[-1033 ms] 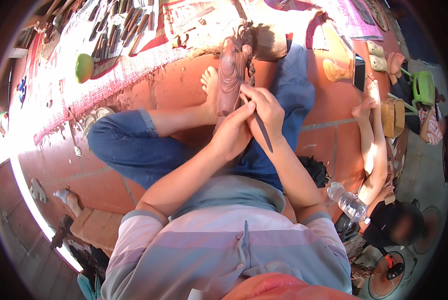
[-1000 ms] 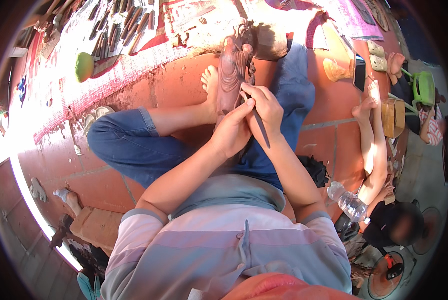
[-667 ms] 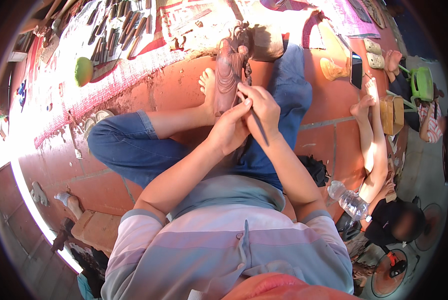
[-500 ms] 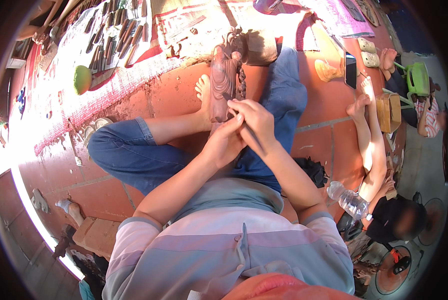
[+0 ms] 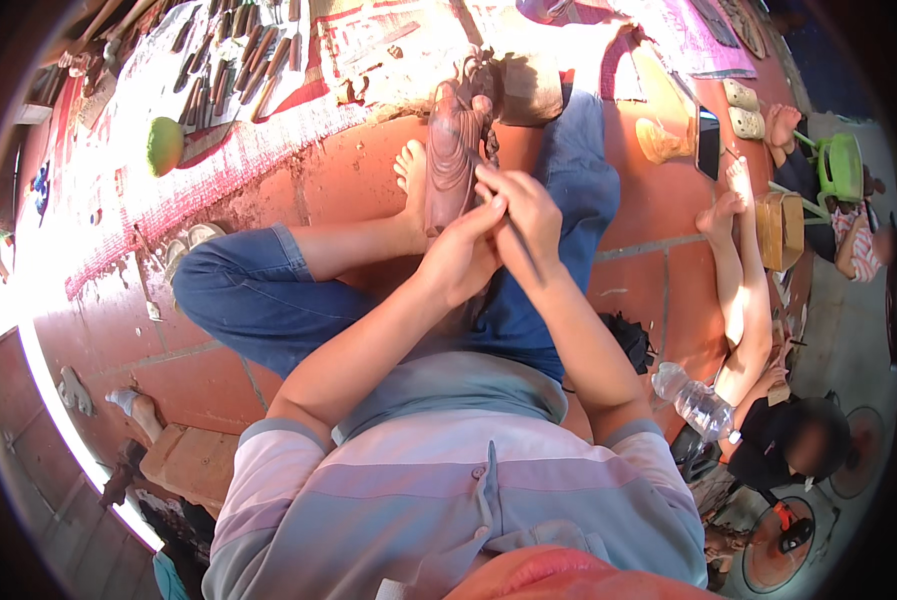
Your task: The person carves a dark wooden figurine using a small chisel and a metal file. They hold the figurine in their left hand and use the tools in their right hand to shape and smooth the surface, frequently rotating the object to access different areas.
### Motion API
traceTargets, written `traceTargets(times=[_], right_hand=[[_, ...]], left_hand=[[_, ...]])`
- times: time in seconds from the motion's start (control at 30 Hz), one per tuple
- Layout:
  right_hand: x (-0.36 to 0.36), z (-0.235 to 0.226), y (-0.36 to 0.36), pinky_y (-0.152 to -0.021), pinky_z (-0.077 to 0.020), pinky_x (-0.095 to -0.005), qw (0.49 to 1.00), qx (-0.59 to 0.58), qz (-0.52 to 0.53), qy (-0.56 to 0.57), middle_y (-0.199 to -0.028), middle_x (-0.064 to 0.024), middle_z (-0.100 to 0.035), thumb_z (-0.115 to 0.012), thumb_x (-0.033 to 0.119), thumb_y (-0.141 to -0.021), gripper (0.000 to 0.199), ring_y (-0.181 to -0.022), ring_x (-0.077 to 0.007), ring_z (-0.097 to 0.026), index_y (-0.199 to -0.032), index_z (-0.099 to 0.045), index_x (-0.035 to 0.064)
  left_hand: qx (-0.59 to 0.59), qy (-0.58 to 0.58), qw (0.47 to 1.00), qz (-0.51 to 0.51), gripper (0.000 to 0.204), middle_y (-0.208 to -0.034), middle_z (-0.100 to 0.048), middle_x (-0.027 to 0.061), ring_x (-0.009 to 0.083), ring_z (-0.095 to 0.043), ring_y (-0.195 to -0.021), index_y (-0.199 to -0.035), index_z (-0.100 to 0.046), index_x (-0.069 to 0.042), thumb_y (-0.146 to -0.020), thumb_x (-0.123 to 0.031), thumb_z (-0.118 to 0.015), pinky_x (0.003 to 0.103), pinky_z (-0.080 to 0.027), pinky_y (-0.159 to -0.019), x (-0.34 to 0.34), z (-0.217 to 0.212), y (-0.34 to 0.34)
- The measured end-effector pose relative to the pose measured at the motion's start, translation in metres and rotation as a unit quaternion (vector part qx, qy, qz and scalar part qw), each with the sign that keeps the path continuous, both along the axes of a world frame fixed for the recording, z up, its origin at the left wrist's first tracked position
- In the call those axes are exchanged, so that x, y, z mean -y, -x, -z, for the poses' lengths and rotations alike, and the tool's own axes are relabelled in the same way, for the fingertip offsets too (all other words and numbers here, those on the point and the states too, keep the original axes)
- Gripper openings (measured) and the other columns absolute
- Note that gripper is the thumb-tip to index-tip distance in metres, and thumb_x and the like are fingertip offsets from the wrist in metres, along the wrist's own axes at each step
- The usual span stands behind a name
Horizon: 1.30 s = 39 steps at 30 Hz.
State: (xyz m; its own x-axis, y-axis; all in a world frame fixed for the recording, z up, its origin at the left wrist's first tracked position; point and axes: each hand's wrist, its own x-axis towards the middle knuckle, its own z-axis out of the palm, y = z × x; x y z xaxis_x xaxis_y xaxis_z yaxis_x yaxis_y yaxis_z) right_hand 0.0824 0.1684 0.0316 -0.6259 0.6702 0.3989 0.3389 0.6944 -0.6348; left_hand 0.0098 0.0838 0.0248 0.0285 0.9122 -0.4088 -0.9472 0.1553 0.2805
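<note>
A reddish-brown carved wooden statue (image 5: 449, 165) of a robed figure stands on end between my bent legs, its lower end partly behind my hands. My right hand (image 5: 530, 212) is closed round a slim dark carving tool (image 5: 524, 246), whose shaft lies along the palm and whose upper end points at the statue's side. My left hand (image 5: 460, 256) meets it from the other side. Its thumb presses at the tool beside the right fingertips, and its other fingers curl in, mostly hidden. A squared wood block (image 5: 528, 88) sits behind the statue.
Several wood-handled carving tools (image 5: 256, 65) lie on a pale cloth at the far left, near a round green fruit (image 5: 164, 147). On the right are a phone (image 5: 707, 145), a clear plastic bottle (image 5: 696, 402), a green chair (image 5: 837, 167) and another person's bare legs (image 5: 743, 290).
Both hands and the carving tool have shifted slightly right and up along the statue. The statue leans a little differently, and less of its lower end shows.
</note>
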Motion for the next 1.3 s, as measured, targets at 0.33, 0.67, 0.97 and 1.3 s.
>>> traceTargets(times=[0.33, 0.67, 0.97, 1.3], right_hand=[[0.022, 0.000, 0.003, -0.062, -0.0498, -0.0334, 0.999, 0.019, 0.042, -0.012, -0.081, -0.0047, -0.061, -0.063, 0.011, -0.073, 0.022, -0.076, -0.0247, -0.061, -0.095, -0.063, 0.0123], [0.035, -0.006, 0.007, -0.064, -0.0496, -0.0350, 0.998, 0.013, 0.053, 0.027, -0.085, -0.0103, -0.060, -0.065, 0.004, -0.076, 0.020, -0.076, -0.0291, -0.061, -0.096, -0.062, 0.0083], [0.040, -0.001, -0.002, -0.064, -0.0508, -0.0359, 0.996, 0.043, -0.019, 0.069, -0.089, -0.0096, -0.058, -0.063, 0.005, -0.078, 0.024, -0.079, -0.0298, -0.062, -0.101, -0.057, 0.0088], [0.023, -0.017, -0.015, -0.067, -0.0481, -0.0260, 0.920, -0.082, -0.069, 0.378, -0.084, -0.0065, -0.063, -0.062, 0.002, -0.080, 0.011, -0.078, -0.0138, -0.062, -0.091, -0.065, 0.0027]], left_hand=[[0.039, 0.013, 0.999, -0.009, 0.040, -0.124, -0.050, 0.0038, 0.0164, -0.048, -0.116, -0.126, -0.045, -0.012, -0.093, -0.033, -0.054, 0.035, -0.041, -0.097, 0.017, -0.007, 0.003], [0.036, 0.029, 0.999, -0.017, 0.037, -0.117, -0.055, 0.0010, 0.0164, -0.052, -0.111, -0.122, -0.050, -0.014, -0.092, -0.035, -0.055, 0.035, -0.041, -0.094, 0.035, -0.003, 0.002], [0.049, 0.039, 0.997, -0.048, 0.033, -0.119, -0.055, 0.0016, 0.0155, -0.053, -0.111, -0.124, -0.047, -0.014, -0.095, -0.030, -0.049, 0.034, -0.040, -0.096, 0.041, -0.005, -0.001], [-0.224, 0.056, 0.972, 0.038, 0.025, -0.106, -0.062, 0.0054, 0.0162, -0.060, -0.096, -0.113, -0.055, -0.008, -0.096, -0.026, -0.051, 0.031, -0.048, -0.085, 0.048, -0.017, 0.013]])
